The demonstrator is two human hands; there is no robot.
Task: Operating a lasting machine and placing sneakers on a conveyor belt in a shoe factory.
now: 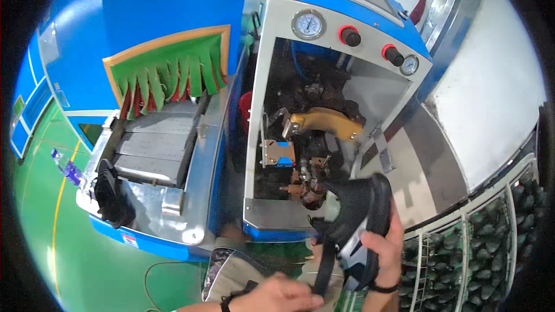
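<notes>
My right hand (pixel 388 248) grips a black and grey shoe (pixel 361 208) by its side, thumb on the grey part, with the sole turned to the right. The shoe is raised in front of the machine's opening. From it a black strap (pixel 325 263) hangs down to my left hand (pixel 280 293), whose fingers are closed around its lower end. A second black shoe (pixel 113 196) stands by itself at the left, on the metal ledge (pixel 150 208) in front of a conveyor.
Ahead stands a blue and white machine (pixel 260 110) with gauges, knobs and a yellow curved arm (pixel 326 121) inside. Left of it, a slatted conveyor (pixel 153 144) leads under a green strip curtain (pixel 167 72). A rack (pixel 462 254) of many dark shapes is at the right.
</notes>
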